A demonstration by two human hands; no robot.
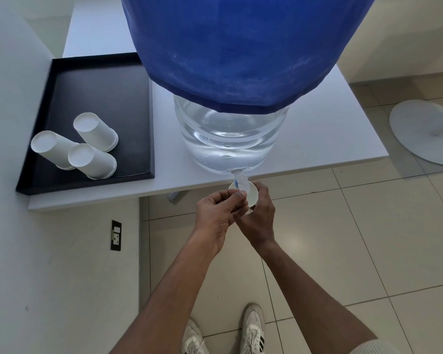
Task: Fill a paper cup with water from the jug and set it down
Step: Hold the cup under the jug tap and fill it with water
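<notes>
A big clear water jug (228,139) under a blue cloth cover (241,47) stands at the front edge of the white table (330,129). Its small white and blue tap (239,178) sticks out over the edge. Below the tap my right hand (260,215) holds a white paper cup (251,194) from the side and underneath. My left hand (221,213) reaches in from the left, its thumb and fingertips pinched at the tap, just above the cup's rim. Whether water is flowing is hidden by my fingers.
A black tray (100,93) lies on the table's left part, with three white paper cups (87,146) upside down on it. A wall with a black socket (116,235) is at the left. A white round stand base (425,134) sits on the tiled floor at the right.
</notes>
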